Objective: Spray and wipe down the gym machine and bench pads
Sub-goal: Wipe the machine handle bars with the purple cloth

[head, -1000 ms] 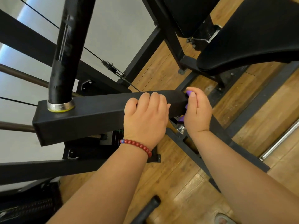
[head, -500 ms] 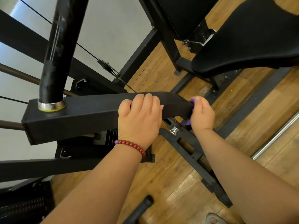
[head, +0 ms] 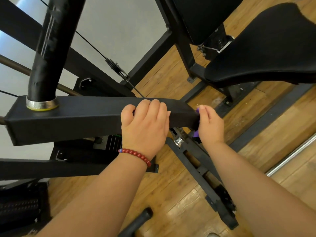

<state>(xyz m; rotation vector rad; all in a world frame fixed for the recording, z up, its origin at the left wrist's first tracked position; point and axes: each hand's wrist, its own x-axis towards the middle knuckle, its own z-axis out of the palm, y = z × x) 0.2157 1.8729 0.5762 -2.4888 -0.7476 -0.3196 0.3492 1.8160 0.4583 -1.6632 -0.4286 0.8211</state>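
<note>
A black square arm [head: 82, 117] of the gym machine runs across the middle of the view. My left hand [head: 145, 127], with a red bead bracelet on the wrist, is curled over the arm's near edge and grips it. My right hand [head: 209, 125] presses a purple cloth [head: 196, 132] against the arm's right end; most of the cloth is hidden behind the hand. A black padded seat [head: 266, 53] stands at the upper right, apart from both hands. No spray bottle is in view.
A black wrapped handle post [head: 47, 52] rises from the arm's left end. Steel cables and a pulley [head: 116, 65] cross behind. Black frame rails [head: 201, 170] lie on the wooden floor below. A weight stack [head: 20, 207] sits at the lower left, a metal track [head: 294, 153] at right.
My right hand slid with the purple cloth from the top of the arm's right end down onto its end face. My left hand kept its grip on the arm.
</note>
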